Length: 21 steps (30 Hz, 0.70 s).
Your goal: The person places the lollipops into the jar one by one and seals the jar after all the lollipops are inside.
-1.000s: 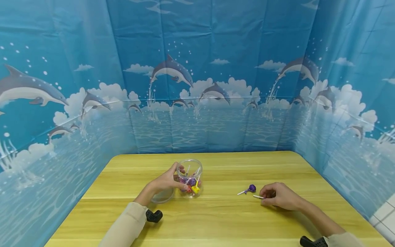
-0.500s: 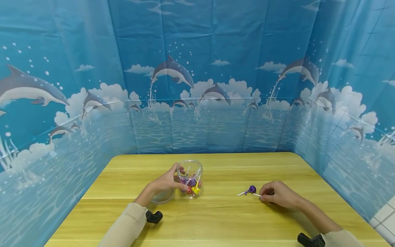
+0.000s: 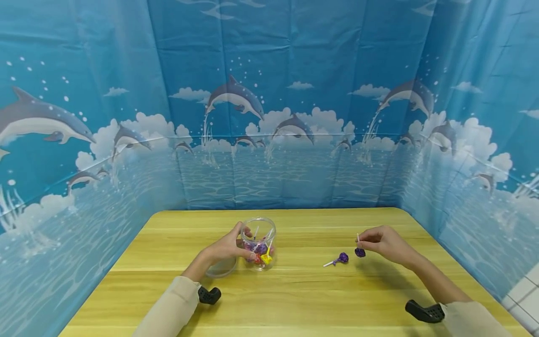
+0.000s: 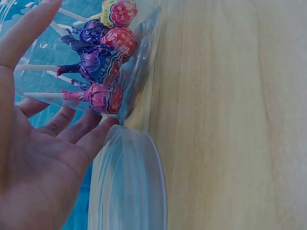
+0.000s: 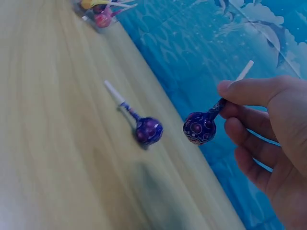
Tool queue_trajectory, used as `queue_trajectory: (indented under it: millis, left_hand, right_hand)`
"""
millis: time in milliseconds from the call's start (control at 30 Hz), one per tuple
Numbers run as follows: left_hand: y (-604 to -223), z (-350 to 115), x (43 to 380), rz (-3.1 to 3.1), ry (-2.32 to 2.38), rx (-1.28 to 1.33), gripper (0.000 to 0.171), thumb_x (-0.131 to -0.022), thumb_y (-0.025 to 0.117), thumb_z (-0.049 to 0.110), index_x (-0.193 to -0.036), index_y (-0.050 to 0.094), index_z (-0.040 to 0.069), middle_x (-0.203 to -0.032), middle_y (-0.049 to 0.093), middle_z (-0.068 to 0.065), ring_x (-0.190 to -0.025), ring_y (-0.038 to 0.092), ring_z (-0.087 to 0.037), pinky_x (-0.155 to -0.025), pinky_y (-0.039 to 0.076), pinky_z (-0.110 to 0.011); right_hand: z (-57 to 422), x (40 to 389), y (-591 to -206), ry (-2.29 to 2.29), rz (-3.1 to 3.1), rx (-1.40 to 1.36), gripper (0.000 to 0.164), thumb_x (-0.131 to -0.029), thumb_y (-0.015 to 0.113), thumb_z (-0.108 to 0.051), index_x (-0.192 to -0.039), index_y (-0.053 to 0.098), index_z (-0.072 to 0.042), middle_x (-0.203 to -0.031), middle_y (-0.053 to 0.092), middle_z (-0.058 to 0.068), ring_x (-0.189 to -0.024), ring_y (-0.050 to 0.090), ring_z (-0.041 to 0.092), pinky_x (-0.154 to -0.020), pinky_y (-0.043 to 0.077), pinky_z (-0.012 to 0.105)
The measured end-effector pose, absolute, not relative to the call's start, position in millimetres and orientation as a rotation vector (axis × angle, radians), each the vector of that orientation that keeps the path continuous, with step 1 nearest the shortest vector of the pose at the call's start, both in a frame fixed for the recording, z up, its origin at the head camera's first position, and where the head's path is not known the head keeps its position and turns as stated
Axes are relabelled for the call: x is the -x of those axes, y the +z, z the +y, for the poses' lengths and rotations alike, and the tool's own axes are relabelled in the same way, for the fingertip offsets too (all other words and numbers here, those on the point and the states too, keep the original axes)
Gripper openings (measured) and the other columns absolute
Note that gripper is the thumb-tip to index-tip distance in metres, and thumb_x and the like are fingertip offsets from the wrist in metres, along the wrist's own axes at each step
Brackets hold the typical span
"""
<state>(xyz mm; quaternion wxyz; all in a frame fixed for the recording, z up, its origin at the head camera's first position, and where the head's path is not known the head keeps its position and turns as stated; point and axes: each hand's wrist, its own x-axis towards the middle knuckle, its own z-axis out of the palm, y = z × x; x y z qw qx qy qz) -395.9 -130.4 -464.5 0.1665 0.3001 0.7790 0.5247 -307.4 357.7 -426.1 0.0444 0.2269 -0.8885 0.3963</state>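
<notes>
My left hand [image 3: 230, 247] grips a clear round jar [image 3: 258, 229] from its left side, thumb in front and fingers behind. Inside the jar lie several wrapped lollipops, among them a yellow lollipop [image 3: 267, 258], a pink lollipop [image 4: 106, 98] and purple ones. My right hand [image 3: 385, 243] pinches a purple lollipop [image 5: 199, 128] by its stick between thumb and fingers. That lollipop hangs ball down above the table, stick pointing up. Another purple lollipop [image 3: 343, 258] lies on the table just left of the right hand, its white stick pointing left.
A clear round lid [image 4: 136, 182] rests on the wooden table [image 3: 294, 299] beside the jar, partly behind the left wrist. A blue curtain [image 3: 269, 178] printed with dolphins surrounds the table's back and sides.
My right hand has lifted a purple lollipop off the table and turned it ball down, moving up and slightly away. The left hand and jar stay in place.
</notes>
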Motion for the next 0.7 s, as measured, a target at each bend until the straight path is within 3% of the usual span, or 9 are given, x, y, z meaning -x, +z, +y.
queue_trajectory:
  millis: [133,367,700]
  left_hand:
    - [-464,-131,395,2.234,1.482,-0.858,0.070,-0.091,0.082,0.023,-0.136,0.033,0.001,-0.143,0.039,-0.024,-0.117,0.059,-0.030,-0.098,0.048,-0.048]
    - [-464,-132,395,2.243,1.480,-0.864,0.068,-0.091,0.081,0.023,-0.136,0.034,0.003,-0.142,0.040,-0.022,-0.109,0.059,-0.028,-0.097,0.047,-0.048]
    - [-463,-133,395,2.252,1.464,-0.855,0.071,-0.090,0.082,0.026,-0.138,0.035,0.004,-0.139,0.042,-0.015,-0.115,0.059,-0.028,-0.099,0.046,-0.048]
  right_hand:
    - [346,315,-416,1.155,-2.697,-0.637,0.011,-0.100,0.071,-0.018,-0.104,0.077,-0.009,-0.101,0.075,0.005,-0.092,0.072,0.020,-0.076,0.057,0.033]
    - [312,333,-400,1.147,-2.660,-0.661,0.010,-0.101,0.071,-0.020,-0.099,0.071,-0.010,-0.101,0.074,0.005,-0.097,0.071,0.030,-0.079,0.056,0.039]
    - [257,361,-376,1.230,-2.566,-0.818,0.011,-0.100,0.072,-0.022,-0.097,0.073,-0.012,-0.097,0.074,0.002,-0.090,0.071,0.020,-0.080,0.056,0.039]
